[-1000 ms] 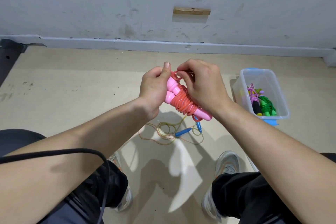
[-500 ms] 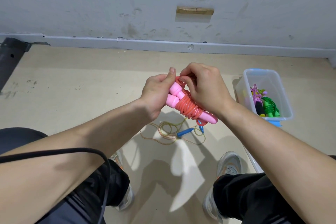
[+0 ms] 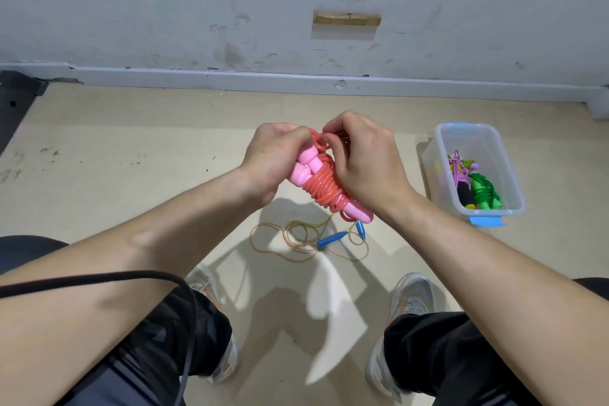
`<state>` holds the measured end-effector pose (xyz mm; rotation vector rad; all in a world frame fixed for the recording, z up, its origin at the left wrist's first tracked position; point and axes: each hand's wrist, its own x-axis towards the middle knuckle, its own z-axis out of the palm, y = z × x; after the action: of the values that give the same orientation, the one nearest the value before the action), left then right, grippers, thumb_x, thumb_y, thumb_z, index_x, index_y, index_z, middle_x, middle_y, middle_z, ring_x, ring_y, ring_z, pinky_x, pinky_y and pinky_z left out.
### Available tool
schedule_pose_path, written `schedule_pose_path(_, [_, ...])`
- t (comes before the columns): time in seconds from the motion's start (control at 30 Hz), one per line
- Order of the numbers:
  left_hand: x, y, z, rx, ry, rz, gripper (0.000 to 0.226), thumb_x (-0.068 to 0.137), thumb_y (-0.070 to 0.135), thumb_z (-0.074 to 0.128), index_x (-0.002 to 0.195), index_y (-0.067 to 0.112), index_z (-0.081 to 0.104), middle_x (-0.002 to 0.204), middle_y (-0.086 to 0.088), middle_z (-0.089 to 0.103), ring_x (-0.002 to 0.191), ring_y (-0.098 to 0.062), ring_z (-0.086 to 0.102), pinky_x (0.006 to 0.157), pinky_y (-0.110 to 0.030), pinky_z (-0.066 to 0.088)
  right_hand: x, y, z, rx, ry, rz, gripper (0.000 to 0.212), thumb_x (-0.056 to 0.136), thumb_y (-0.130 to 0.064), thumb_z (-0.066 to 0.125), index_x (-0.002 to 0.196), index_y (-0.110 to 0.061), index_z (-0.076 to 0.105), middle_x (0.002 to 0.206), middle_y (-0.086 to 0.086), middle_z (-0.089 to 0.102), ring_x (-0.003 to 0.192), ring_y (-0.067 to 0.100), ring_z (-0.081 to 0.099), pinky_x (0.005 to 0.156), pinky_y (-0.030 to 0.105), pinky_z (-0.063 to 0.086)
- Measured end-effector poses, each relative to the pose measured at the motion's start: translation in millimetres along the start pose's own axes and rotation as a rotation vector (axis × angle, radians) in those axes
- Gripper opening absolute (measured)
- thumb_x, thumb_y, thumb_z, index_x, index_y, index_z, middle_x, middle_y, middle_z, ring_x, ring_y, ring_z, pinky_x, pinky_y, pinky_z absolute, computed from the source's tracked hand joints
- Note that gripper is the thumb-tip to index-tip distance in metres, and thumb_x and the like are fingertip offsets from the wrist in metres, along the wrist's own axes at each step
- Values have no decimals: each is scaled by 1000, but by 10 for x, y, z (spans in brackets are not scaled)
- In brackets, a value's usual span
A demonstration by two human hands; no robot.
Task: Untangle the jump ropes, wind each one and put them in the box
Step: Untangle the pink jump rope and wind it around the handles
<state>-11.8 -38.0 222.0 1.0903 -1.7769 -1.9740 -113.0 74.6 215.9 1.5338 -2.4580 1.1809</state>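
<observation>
Beige floor under me, scuffed grey wall (image 3: pixel 164 10) straight ahead, and I'm sitting with both feet planted. Starting on the left: my left hand (image 3: pixel 270 158) is closed around the pink handles end of the pink jump rope (image 3: pixel 324 188), which is nearly all wound up into a tight coil. The bundle's long axis runs diagonally, from up near my left thumb down toward my right wrist. My right hand (image 3: pixel 362 165) is curled over the top of it, fingers pinching the last loop of cord at the upper end, so I'd guess I'm tucking the tail in. On the floor below the bundle, between my shoes, lies the thin yellow rope with blue handles (image 3: pixel 309 237), loose and looped, not wound yet. Further right sits the clear box (image 3: pixel 514 204), well off to the side of my right hand, with a purple rope (image 3: pixel 458 171) and a green rope (image 3: pixel 484 191) already inside. Right hand is nearer, and nothing blocks the way over.
</observation>
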Motion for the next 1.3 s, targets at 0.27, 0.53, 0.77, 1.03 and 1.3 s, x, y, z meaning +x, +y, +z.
schedule_pose_path(0.27, [45, -90, 29, 90, 60, 46, 20, 69, 25, 56, 77, 13, 71, 69, -1, 69, 66, -19, 65, 65, -34, 55, 39, 34, -6, 46, 10, 57, 6, 92, -6, 60, 89, -10, 63, 83, -4, 65, 76, 8, 54, 70, 5, 35])
schedule_pose_path(0.53, [46, -82, -1, 68, -14, 62, 21, 82, 12, 56, 87, 1, 73, 72, -10, 70, 67, -25, 67, 67, -42, 59, 35, 76, -45, -8, -50, -18, 4, 92, -7, 61, 90, -8, 64, 82, -2, 65, 74, 6, 49, 69, 10, 34])
schedule_pose_path(0.77, [4, -85, 4, -8, -22, 2, 17, 92, 2, 54, 93, -1, 71, 66, -10, 70, 62, -28, 65, 59, -31, 55, 43, 70, -76, 24, -153, 13, 5, 90, -10, 64, 87, -12, 68, 81, -2, 68, 73, 8, 54, 70, 4, 36])
schedule_pose_path(1.03, [-38, -144, 44, -63, -35, -53, 16, 92, 2, 57, 95, -2, 72, 77, -18, 71, 67, -29, 69, 65, -34, 58, 61, 96, -71, 67, -216, 101, 11, 87, -9, 65, 83, -16, 71, 78, -5, 71, 73, 9, 62, 67, 9, 41])
schedule_pose_path(1.3, [-52, -134, 53, -56, -8, -57, 14, 91, 0, 59, 91, 0, 72, 72, -16, 71, 68, -30, 68, 66, -38, 61, -5, 62, -22, 4, -163, 133, 4, 89, -16, 66, 86, -18, 68, 80, -8, 70, 77, 16, 64, 71, 30, 47])
